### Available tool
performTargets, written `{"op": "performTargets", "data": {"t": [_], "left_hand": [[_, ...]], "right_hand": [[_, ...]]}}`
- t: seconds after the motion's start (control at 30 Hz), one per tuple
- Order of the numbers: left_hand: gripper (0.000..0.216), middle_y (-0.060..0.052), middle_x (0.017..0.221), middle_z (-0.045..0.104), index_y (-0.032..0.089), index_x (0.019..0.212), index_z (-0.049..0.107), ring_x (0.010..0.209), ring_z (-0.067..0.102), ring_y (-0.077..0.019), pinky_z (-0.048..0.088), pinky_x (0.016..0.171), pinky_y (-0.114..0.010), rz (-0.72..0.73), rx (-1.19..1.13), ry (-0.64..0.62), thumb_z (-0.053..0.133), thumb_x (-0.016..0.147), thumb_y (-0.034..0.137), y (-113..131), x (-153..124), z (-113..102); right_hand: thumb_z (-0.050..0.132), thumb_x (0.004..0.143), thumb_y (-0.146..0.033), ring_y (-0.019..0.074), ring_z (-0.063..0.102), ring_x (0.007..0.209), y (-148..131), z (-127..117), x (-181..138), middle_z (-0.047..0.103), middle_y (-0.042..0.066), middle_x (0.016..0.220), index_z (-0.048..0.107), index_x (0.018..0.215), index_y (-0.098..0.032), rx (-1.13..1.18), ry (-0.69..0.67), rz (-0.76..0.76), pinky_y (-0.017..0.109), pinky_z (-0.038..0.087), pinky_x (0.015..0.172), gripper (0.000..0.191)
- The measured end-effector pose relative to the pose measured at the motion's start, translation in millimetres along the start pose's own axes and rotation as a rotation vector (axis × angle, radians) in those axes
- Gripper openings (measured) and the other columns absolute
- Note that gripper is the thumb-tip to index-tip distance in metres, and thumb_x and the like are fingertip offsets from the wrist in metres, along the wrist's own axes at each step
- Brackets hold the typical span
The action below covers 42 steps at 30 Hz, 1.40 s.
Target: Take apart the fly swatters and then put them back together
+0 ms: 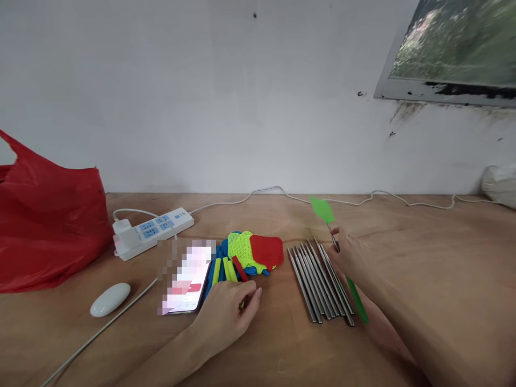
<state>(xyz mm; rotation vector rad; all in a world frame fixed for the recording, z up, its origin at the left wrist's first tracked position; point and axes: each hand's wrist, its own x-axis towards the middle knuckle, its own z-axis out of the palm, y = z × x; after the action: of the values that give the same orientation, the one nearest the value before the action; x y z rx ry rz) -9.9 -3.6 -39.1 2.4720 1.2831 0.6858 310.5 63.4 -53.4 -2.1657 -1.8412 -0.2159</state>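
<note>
My right hand is closed around the metal rod of a fly swatter with a green leaf-shaped head and a green grip. Just left of it, several bare metal rods lie side by side on the table. My left hand rests with curled fingers, thumb and forefinger close together, over the near ends of blue, yellow and red grips. A bit of yellow shows beneath those fingers; what they hold is hidden. Beyond it, red, yellow and blue mesh swatter heads are stacked.
A lit phone lies left of the grips. Farther left are a white power strip, a white mouse-shaped object and a red plastic bag. A white cable runs along the wall.
</note>
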Motion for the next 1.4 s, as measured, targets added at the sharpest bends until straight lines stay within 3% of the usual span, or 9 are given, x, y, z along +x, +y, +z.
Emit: {"op": "performTargets", "data": {"t": [0.23,0.37,0.47,0.6,0.73,0.9,1.03,1.17,1.4], "left_hand": [[0.037,0.005,0.052,0.036,0.021,0.063,0.028,0.046,0.037,-0.0114,0.020,0.049,-0.026,0.040,0.011,0.071,0.040,0.098,0.025,-2,0,2],[0.029,0.003,0.062,0.050,0.021,0.069,0.041,0.055,0.048,-0.0132,0.030,0.051,-0.024,0.092,-0.031,0.197,0.043,0.098,0.022,-1,1,-2],[0.007,-0.004,0.091,0.061,0.022,0.093,0.053,0.084,0.060,-0.0191,0.047,0.072,-0.029,0.147,-0.048,0.375,0.049,0.096,0.018,0,2,-8],[0.034,-0.014,0.132,0.052,0.023,0.122,0.048,0.124,0.051,-0.0290,0.043,0.102,-0.045,0.152,0.024,0.600,0.060,0.091,0.017,-4,5,-15],[0.045,-0.013,0.134,0.054,0.025,0.127,0.048,0.126,0.051,-0.0303,0.043,0.104,-0.046,0.119,-0.017,0.533,0.068,0.087,0.025,-16,11,-19],[0.015,-0.006,0.113,0.068,0.025,0.109,0.061,0.111,0.061,-0.0251,0.046,0.097,-0.038,0.187,-0.115,0.455,0.058,0.094,0.022,-27,11,-24],[0.017,-0.004,0.097,0.071,0.023,0.102,0.066,0.090,0.065,-0.0202,0.050,0.081,-0.030,0.146,-0.187,0.438,0.050,0.097,0.020,-24,7,-26],[0.026,-0.002,0.069,0.066,0.020,0.078,0.065,0.063,0.061,-0.0173,0.050,0.061,-0.027,-0.021,-0.411,0.385,0.054,0.096,0.035,-16,8,-25],[0.041,-0.009,0.080,0.074,0.015,0.099,0.070,0.064,0.072,-0.0246,0.056,0.049,-0.030,-0.469,-1.238,0.150,0.073,0.081,0.052,-8,20,-24]], "right_hand": [[0.043,0.093,-0.013,0.0212,0.067,0.077,-12,-16,-7,0.072,0.007,0.098,0.057,0.126,-0.022,0.196,0.157,-0.173,0.028,0.039,0.060,0.036],[0.039,0.098,-0.016,0.0201,0.068,0.082,-20,-20,-16,0.070,0.005,0.109,0.057,0.128,-0.026,0.219,0.074,-0.402,0.027,0.042,0.063,0.037],[0.041,0.101,-0.025,0.0192,0.067,0.077,-25,-21,-20,0.069,0.004,0.102,0.063,0.121,-0.027,0.196,0.050,-0.512,0.027,0.040,0.058,0.030],[0.045,0.103,-0.037,0.0167,0.066,0.070,-30,-24,-25,0.069,0.003,0.094,0.068,0.111,-0.027,0.233,0.105,-0.635,0.025,0.039,0.057,0.027],[0.040,0.104,-0.029,0.0181,0.066,0.077,-35,-30,-30,0.070,0.006,0.095,0.065,0.103,-0.022,0.303,0.111,-0.745,0.026,0.044,0.063,0.026],[0.041,0.104,-0.024,0.0179,0.067,0.081,-40,-37,-38,0.072,0.005,0.091,0.064,0.109,-0.022,0.366,0.100,-0.814,0.026,0.044,0.067,0.024],[0.042,0.105,-0.029,0.0150,0.065,0.072,-43,-36,-43,0.072,0.002,0.085,0.067,0.115,-0.024,0.346,0.166,-0.834,0.025,0.038,0.059,0.027],[0.044,0.105,-0.029,0.0135,0.062,0.066,-43,-32,-45,0.070,0.001,0.078,0.070,0.109,-0.023,0.319,0.243,-0.853,0.025,0.034,0.055,0.027],[0.046,0.103,-0.023,0.0134,0.055,0.061,-47,-33,-46,0.063,0.000,0.070,0.071,0.106,-0.023,0.217,0.379,-0.850,0.027,0.030,0.053,0.025]]}}
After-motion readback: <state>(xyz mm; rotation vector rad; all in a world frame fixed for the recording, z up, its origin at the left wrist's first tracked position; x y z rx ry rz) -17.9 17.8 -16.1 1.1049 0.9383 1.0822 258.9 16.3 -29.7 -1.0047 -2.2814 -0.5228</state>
